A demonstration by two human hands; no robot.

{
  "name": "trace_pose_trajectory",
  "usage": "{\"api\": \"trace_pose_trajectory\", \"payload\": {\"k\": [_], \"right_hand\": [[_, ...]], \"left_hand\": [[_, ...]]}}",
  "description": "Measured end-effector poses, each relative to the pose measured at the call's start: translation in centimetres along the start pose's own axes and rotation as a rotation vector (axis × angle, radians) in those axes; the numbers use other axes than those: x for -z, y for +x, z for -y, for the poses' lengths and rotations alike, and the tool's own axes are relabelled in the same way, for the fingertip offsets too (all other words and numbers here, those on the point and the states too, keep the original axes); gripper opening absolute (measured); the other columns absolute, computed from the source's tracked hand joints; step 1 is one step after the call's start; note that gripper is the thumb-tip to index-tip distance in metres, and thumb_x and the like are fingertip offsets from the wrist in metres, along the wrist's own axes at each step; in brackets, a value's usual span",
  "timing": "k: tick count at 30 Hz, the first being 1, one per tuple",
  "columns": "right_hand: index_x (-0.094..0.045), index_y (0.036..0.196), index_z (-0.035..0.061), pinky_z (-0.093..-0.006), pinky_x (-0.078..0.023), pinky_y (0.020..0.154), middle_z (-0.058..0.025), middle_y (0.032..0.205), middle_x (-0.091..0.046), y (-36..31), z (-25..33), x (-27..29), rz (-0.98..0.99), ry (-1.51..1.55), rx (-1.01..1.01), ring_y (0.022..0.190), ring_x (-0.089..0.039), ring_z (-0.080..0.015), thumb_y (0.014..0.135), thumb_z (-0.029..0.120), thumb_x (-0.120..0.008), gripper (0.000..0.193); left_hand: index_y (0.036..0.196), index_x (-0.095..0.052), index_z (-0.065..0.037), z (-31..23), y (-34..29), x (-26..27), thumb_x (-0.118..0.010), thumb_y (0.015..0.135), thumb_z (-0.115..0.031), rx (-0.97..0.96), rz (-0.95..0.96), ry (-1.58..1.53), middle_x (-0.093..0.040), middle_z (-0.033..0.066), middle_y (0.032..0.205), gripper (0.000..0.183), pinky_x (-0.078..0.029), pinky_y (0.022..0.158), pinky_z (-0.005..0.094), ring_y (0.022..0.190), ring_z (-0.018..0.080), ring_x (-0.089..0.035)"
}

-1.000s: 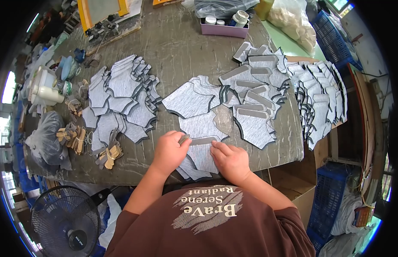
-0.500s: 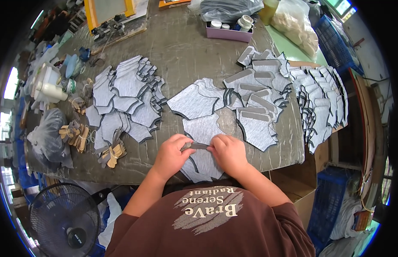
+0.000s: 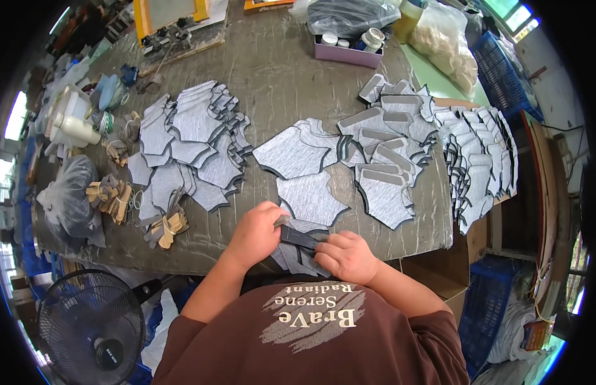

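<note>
A dark grey strip [image 3: 300, 239] lies slantwise between my hands, across a grey cut fabric piece with dark edges [image 3: 286, 258] at the table's near edge. My left hand [image 3: 258, 232] is closed at the strip's upper left end, fingertips partly hidden; a small greyish thing shows at its fingers. At the lower right end, my right hand [image 3: 347, 255] has its fingers curled over the strip and the fabric piece. Just beyond my hands lies another grey fabric piece [image 3: 311, 197], with more overlapping pieces [image 3: 291, 153] behind it.
Piles of grey pieces lie on the left [image 3: 198, 122] and right [image 3: 384, 192], the right ones bearing darker strips. Bundled tan strips [image 3: 166, 230] and a clear plastic bag [image 3: 73, 202] sit at left. A purple box [image 3: 348, 56] holds jars. A fan [image 3: 93, 327] stands lower left.
My right hand has moved down and slightly right, and its fingers have curled. The strip now slants and shows more of its dark face. My left hand has barely moved.
</note>
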State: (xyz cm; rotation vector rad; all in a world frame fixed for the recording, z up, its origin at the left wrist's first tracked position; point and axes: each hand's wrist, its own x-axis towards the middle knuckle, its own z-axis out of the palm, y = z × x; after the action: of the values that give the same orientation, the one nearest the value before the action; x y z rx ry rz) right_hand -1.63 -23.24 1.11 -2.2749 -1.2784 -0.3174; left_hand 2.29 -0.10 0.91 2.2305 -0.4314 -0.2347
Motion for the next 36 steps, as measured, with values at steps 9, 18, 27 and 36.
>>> {"api": "trace_pose_trajectory", "payload": {"k": [9, 18, 27, 36], "right_hand": [[-0.058, 0.082, 0.0102, -0.0295, -0.041, 0.059, -0.0021, 0.089, -0.06, -0.9, -0.1, -0.6, -0.118, -0.023, 0.01, 0.072, -0.054, -0.0161, 0.068, 0.015, -0.063, 0.016], [-0.054, 0.077, 0.0068, -0.035, -0.041, 0.056, -0.0056, 0.072, -0.059, -1.8, -3.4, 8.2, -0.417, -0.006, -0.476, 0.063, -0.055, -0.0251, 0.064, -0.004, -0.069, 0.022], [-0.065, 0.09, 0.0047, -0.0358, -0.049, 0.065, -0.0106, 0.087, -0.061, 0.0, -4.9, 6.6, -0.361, -0.031, -0.806, 0.073, -0.062, -0.0276, 0.079, 0.007, -0.066, 0.011], [-0.067, 0.086, -0.0016, -0.0249, -0.045, 0.058, -0.0067, 0.071, -0.064, 5.5, 1.1, -0.5, -0.157, 0.864, -0.817, 0.063, -0.055, -0.0092, 0.082, 0.005, -0.067, 0.008]], "left_hand": [[0.083, -0.062, 0.003, 1.5, -0.4, -0.1, -0.062, 0.072, 0.001, -0.031, 0.083, -0.231, -0.058, 0.0088, 0.088, 0.011, -0.045, 0.068, 0.0289, 0.078, 0.0203, -0.058], [0.088, -0.062, 0.008, 2.0, -0.9, 1.2, -0.072, 0.072, -0.009, 0.12, -0.006, -0.175, -0.06, 0.0121, 0.087, 0.025, -0.045, 0.068, 0.0295, 0.076, 0.0208, -0.057], [0.088, -0.063, 0.005, -0.1, -1.7, -1.0, -0.067, 0.081, -0.012, 0.347, -0.237, -0.39, -0.06, 0.0103, 0.082, 0.019, -0.045, 0.056, 0.0275, 0.064, 0.0132, -0.058], [0.123, -0.05, 0.004, -2.5, -2.2, -0.8, -0.043, 0.097, -0.013, -0.027, -0.104, -0.383, -0.057, 0.0158, 0.096, 0.033, -0.045, 0.068, 0.03, 0.074, 0.0208, -0.055]]}}
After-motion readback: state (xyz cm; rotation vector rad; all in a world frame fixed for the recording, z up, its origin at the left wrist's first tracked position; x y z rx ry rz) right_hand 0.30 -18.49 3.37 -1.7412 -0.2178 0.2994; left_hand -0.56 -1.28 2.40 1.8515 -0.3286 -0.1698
